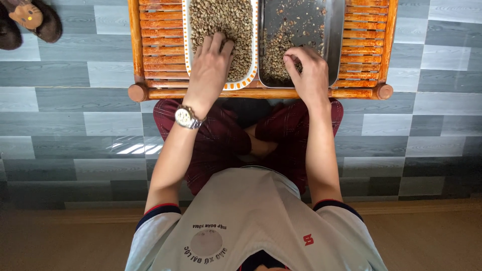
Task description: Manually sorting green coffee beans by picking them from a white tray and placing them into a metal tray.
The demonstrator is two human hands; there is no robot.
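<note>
Person sits cross-legged on the grey tiled floor [65, 110], low wooden slatted worktop [160, 40] in front of the knees. Landmark: the white tray with orange-patterned rim [244, 80], full of pale green beans [221, 20].

Left hand [211, 65] lies flat inside the white tray, fingers spread apart and pressed into the beans, nothing clamped. Wristwatch [187, 117] on that wrist, just below the tray's near rim.

Right of the white tray, touching it, a steel tray [334, 35] with a thinner scatter of darker beans and bits [281, 50]. Right hand [307, 70] is over its near end, fingertips pinched together; looks like a bean or two is held, too small to confirm.

Judgement on doing it well: keep the left hand light, rake a thin layer so each bean shows; pinch singly with the right, release low over the steel tray so nothing bounces onto the slats.

Brown slippers [30, 22] on the floor, well left of the white tray.
</note>
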